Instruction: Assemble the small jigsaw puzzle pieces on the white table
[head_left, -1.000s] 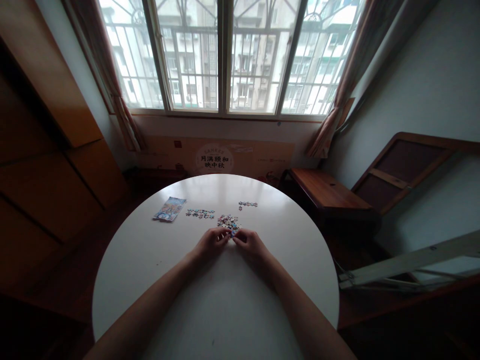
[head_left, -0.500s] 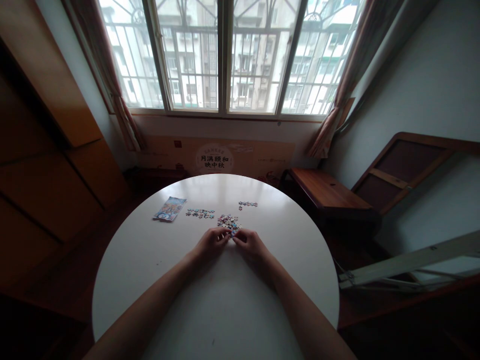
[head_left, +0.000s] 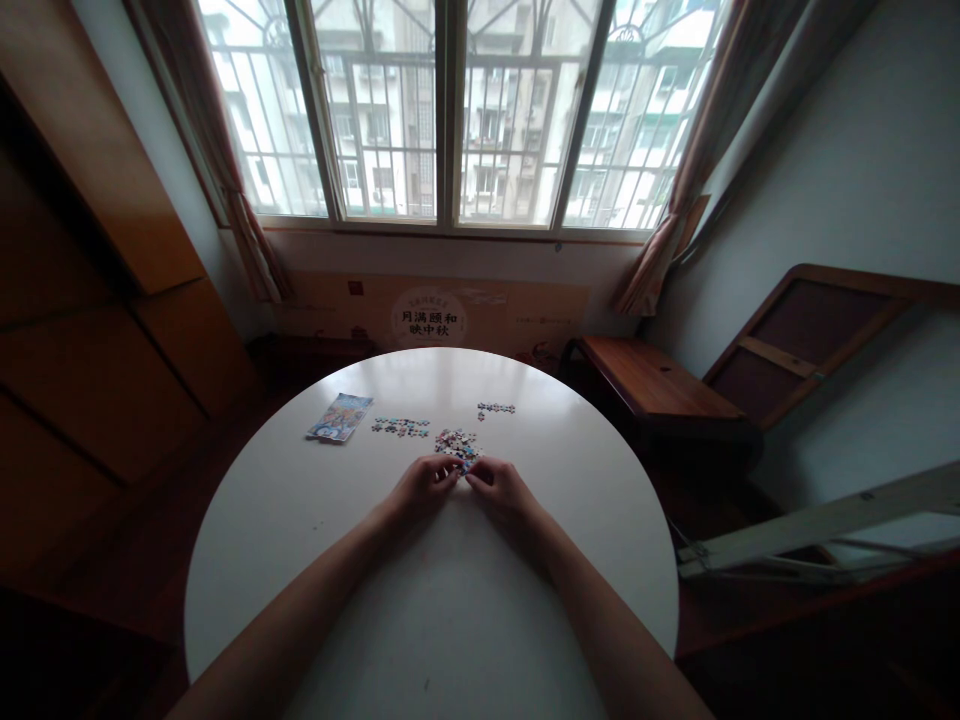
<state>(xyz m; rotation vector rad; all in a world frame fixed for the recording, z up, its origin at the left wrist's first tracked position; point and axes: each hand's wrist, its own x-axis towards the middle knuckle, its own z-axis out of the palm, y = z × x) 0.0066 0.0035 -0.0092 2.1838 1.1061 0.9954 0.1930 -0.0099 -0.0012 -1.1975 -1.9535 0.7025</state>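
My left hand and my right hand meet fingertip to fingertip at the near edge of a heap of jigsaw pieces. Between the fingertips shows a small bluish jigsaw piece, and both hands are closed on it; whether it is one piece or two I cannot tell. Left of the heap lie loose jigsaw pieces in rows. Beyond it to the right, a joined strip of jigsaw pieces forms a corner shape.
A colourful picture sheet lies at the left of the round white table. Behind the table are a printed banner and a barred window. To the right stands a wooden bench, with a folded frame leaning at the wall.
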